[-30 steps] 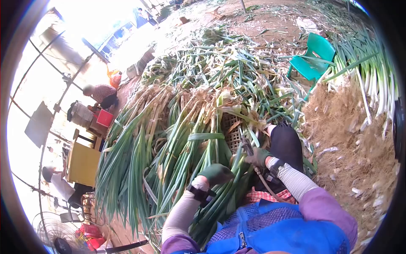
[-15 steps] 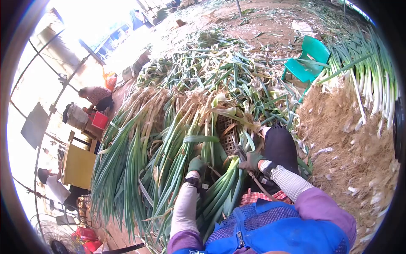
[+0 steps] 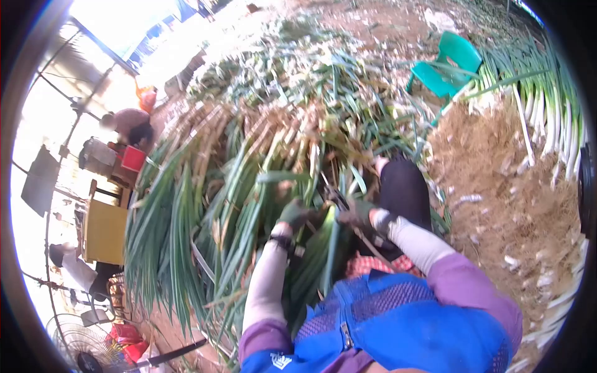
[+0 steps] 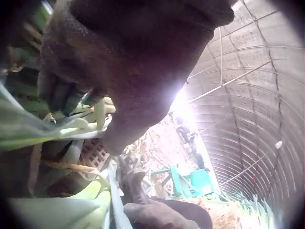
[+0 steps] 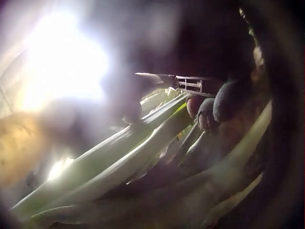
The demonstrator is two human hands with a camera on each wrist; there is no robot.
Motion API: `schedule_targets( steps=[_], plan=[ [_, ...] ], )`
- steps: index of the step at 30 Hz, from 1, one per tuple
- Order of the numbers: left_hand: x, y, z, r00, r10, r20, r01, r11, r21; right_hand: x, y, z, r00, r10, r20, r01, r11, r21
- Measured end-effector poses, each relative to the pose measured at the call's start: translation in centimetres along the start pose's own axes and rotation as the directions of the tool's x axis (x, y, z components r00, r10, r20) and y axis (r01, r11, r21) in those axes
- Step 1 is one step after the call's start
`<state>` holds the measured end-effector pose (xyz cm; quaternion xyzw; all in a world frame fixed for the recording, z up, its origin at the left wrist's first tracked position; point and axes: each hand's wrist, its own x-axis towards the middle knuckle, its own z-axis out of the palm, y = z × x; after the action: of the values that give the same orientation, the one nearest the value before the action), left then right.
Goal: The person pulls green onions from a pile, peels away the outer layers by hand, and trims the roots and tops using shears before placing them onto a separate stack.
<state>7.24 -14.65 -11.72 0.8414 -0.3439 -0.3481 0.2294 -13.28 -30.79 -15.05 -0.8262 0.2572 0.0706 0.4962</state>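
Observation:
My gloved left hand [image 3: 295, 214] is among the long green leeks [image 3: 242, 205] in front of my body. In the left wrist view, its fingers curl down beside a pale stalk [image 4: 99, 114], with the contact partly hidden by the glove. My gloved right hand [image 3: 356, 213] grips a dark tool [image 3: 336, 198] with a thin hose, right beside a separate group of leeks [image 3: 320, 239]. The tool [image 4: 136, 187] shows again in the left wrist view. Glare and blur cover much of the right wrist view, where broad leaves [image 5: 138, 148] cross below gloved fingers [image 5: 228, 102].
A leaf pile [image 3: 292, 68] spreads beyond the bundles. Roots and scraps [image 3: 485, 193] cover the ground at right, near a green chair [image 3: 448, 65] and more leeks [image 3: 547, 99]. A yellow table [image 3: 107, 231], two people and a fan [image 3: 78, 348] are at left.
My left hand has moved up from over the near leeks toward the banded bundle. My right hand still grips the tool. The head view has shifted, sliding the chair and bundles up and left.

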Motion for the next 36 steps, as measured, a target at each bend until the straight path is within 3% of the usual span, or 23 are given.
schedule_targets(
  steps=[1, 2, 3, 5, 6, 7, 9, 10, 11, 13, 15, 22, 26, 29, 30, 36],
  plan=[
    [-0.2, 1.0, 0.8, 0.998, -0.057, -0.021, 0.057, 0.998, 0.016, -1.9, -2.3, -1.2, 0.992, 0.075, 0.104, -0.087, 0.989, 0.120],
    [-0.1, 1.2, 1.9, 0.989, -0.080, -0.125, 0.097, 0.986, 0.138, -2.5, -3.1, -1.3, 0.996, 0.072, 0.047, -0.076, 0.993, 0.093],
    [0.5, 0.8, 2.4, 0.988, -0.110, -0.104, 0.122, 0.986, 0.112, -3.1, -3.2, -1.0, 0.998, 0.063, -0.010, -0.062, 0.996, 0.064],
    [0.6, 0.1, 1.5, 0.983, -0.185, -0.016, 0.184, 0.981, -0.064, -4.7, -3.0, 0.0, 0.999, 0.020, -0.041, -0.022, 0.999, -0.034],
    [0.4, -0.3, 1.2, 0.985, -0.160, 0.069, 0.174, 0.927, -0.333, -5.9, -4.1, -0.2, 0.998, -0.007, -0.054, 0.002, 0.997, -0.083],
    [0.0, -0.8, 0.6, 0.978, -0.109, 0.178, 0.188, 0.830, -0.525, -7.4, -5.0, -0.7, 0.998, 0.026, 0.055, -0.022, 0.997, -0.072],
    [-2.1, 1.5, -0.9, 0.959, -0.074, 0.274, 0.222, 0.796, -0.564, -8.8, -5.6, -0.8, 0.990, 0.034, 0.139, -0.034, 0.999, -0.003],
    [-2.1, 1.3, -1.3, 0.957, -0.039, 0.286, 0.193, 0.823, -0.534, -8.8, -5.2, -0.5, 0.997, 0.000, 0.080, 0.002, 1.000, -0.027],
    [-2.5, 1.4, -1.2, 0.952, -0.037, 0.302, 0.222, 0.766, -0.604, -8.6, -4.7, -0.2, 0.999, -0.034, 0.022, 0.035, 0.998, -0.052],
    [-3.8, 2.6, -1.8, 0.971, -0.072, 0.228, 0.192, 0.806, -0.560, -7.8, -4.4, -0.4, 0.997, 0.043, -0.061, -0.048, 0.996, -0.076],
    [-3.4, 1.8, -1.7, 0.973, -0.087, 0.213, 0.191, 0.821, -0.538, -8.1, -4.8, -1.6, 0.996, 0.088, -0.027, -0.087, 0.996, 0.024],
    [-3.2, 1.0, -1.3, 0.975, -0.102, 0.197, 0.196, 0.813, -0.548, -11.0, -5.1, -1.8, 0.992, -0.009, 0.130, 0.020, 0.996, -0.084],
    [-2.7, 0.4, -0.4, 0.968, -0.138, 0.210, 0.237, 0.781, -0.579, -9.9, -5.7, -2.0, 0.987, 0.070, 0.143, -0.069, 0.998, -0.012],
    [-2.4, -0.2, 0.1, 0.966, -0.122, 0.228, 0.244, 0.725, -0.644, -7.2, -4.7, -1.2, 0.994, 0.079, 0.070, -0.071, 0.992, -0.105],
    [-3.0, 0.7, 0.0, 0.966, -0.112, 0.232, 0.240, 0.719, -0.652, -6.4, -4.6, -0.9, 0.998, 0.043, -0.048, -0.048, 0.992, -0.115],
    [-3.8, 1.5, 0.3, 0.980, -0.089, 0.178, 0.174, 0.820, -0.545, 0.2, -4.9, -2.8, 0.990, 0.143, -0.005, -0.143, 0.979, -0.149]
  ],
)
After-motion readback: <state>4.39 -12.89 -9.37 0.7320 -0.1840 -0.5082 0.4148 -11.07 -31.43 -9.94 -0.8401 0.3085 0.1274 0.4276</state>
